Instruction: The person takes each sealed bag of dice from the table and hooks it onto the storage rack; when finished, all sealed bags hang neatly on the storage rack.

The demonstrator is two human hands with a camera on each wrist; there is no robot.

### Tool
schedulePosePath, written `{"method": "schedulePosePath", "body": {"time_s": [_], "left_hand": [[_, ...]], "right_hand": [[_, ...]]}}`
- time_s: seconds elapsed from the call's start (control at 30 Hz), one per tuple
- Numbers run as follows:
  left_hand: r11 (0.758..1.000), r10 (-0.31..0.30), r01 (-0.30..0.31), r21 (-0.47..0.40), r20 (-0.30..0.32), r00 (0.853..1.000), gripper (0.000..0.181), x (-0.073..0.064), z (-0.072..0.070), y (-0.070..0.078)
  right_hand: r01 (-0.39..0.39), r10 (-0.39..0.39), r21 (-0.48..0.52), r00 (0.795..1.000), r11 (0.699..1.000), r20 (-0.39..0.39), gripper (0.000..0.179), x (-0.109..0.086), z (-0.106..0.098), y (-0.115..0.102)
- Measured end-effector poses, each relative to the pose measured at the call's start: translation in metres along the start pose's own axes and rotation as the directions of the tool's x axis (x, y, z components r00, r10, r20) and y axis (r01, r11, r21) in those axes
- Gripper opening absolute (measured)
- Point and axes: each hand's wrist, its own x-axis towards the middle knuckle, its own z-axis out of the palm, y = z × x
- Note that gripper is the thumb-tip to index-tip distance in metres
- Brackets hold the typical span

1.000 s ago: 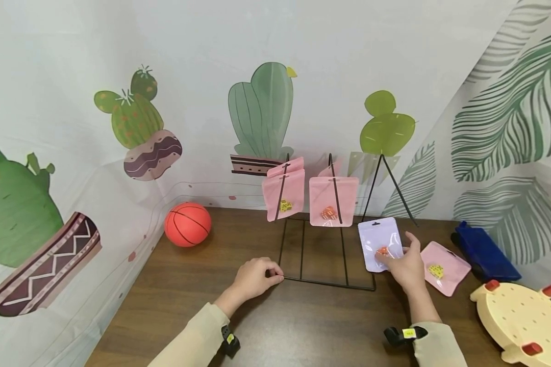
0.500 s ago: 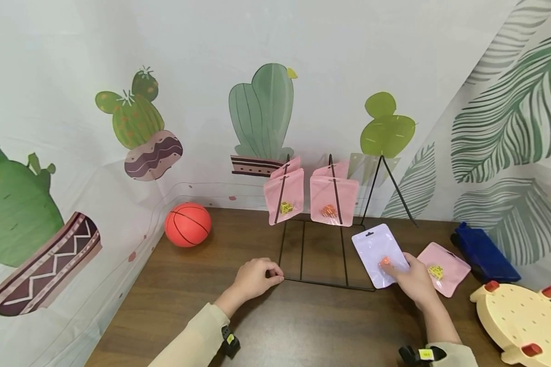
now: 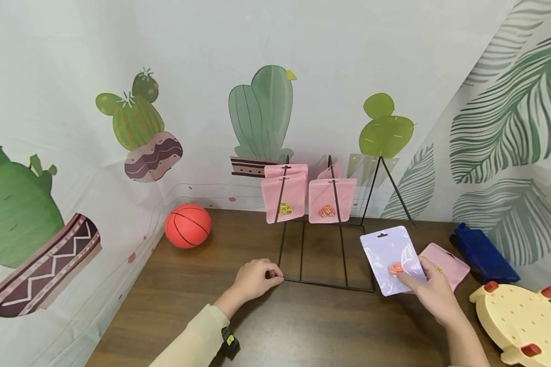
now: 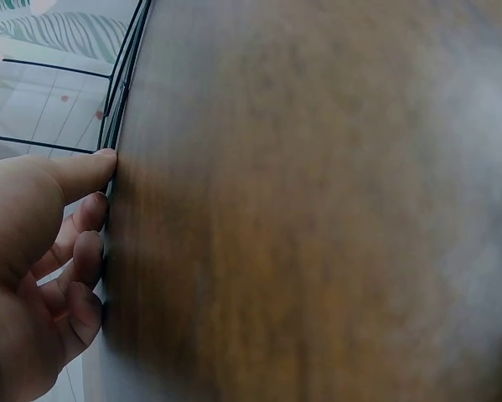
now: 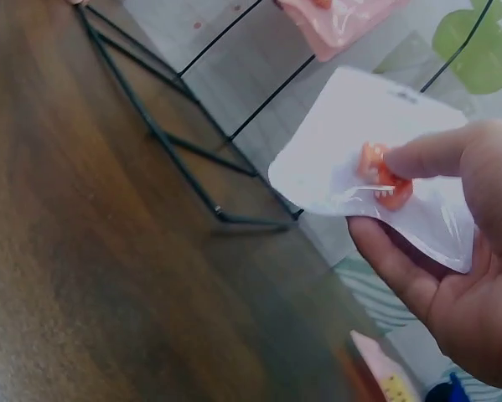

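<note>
In the head view my right hand (image 3: 437,295) holds a lavender pouch (image 3: 387,244) by its lower right corner. The pouch tilts, its hang slot at the top, with orange dice (image 5: 376,163) inside; in the right wrist view the thumb presses over them and the fingers lie behind. My left hand (image 3: 255,278) pinches the front left corner of a black wire display rack (image 3: 323,284), which the left wrist view shows at the thumb tip. Pink pouches with yellow dice (image 3: 286,209) hang on the left hook, others with orange dice (image 3: 327,210) on the middle one. The right hook (image 3: 372,191) is bare.
A pink pouch (image 3: 456,270) lies on the table, partly behind the right hand. Beyond it are a blue object (image 3: 486,254) and a round cream board (image 3: 528,316) with red-tipped feet. A red ball (image 3: 188,226) sits at back left, near the printed backdrop (image 3: 202,112).
My right hand has drawn the lavender pouch toward me and to the right, and it tilts more now. The hanging pink pouches have swung slightly. The left hand has stayed put.
</note>
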Motion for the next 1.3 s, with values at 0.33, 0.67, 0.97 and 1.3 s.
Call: {"method": "schedulePosePath", "body": {"time_s": [0.33,0.67,0.97,1.3], "left_hand": [[1.0,0.001,-0.001,-0.006,-0.001,1.0,0.006,-0.001,0.001,0.0],[1.0,0.006,-0.006,-0.007,0.002,1.0,0.007,0.0,0.0,0.0],[1.0,0.005,-0.005,-0.006,0.0,1.0,0.007,0.0,0.001,-0.001],[1.0,0.013,-0.013,-0.004,-0.005,1.0,0.005,0.0,0.001,-0.001]], "right_hand": [[0.183,-0.173,0.481,0.983,0.858,-0.065,0.051,-0.013,-0.011,-0.021],[0.33,-0.323,0.688,0.935,0.646,-0.145,0.061,-0.019,-0.017,-0.043],[0.386,-0.403,0.674,0.904,0.629,-0.142,0.065,-0.015,-0.021,-0.06],[0.346,-0.336,0.662,0.93,0.664,-0.15,0.063,-0.013,-0.017,-0.065]]}}
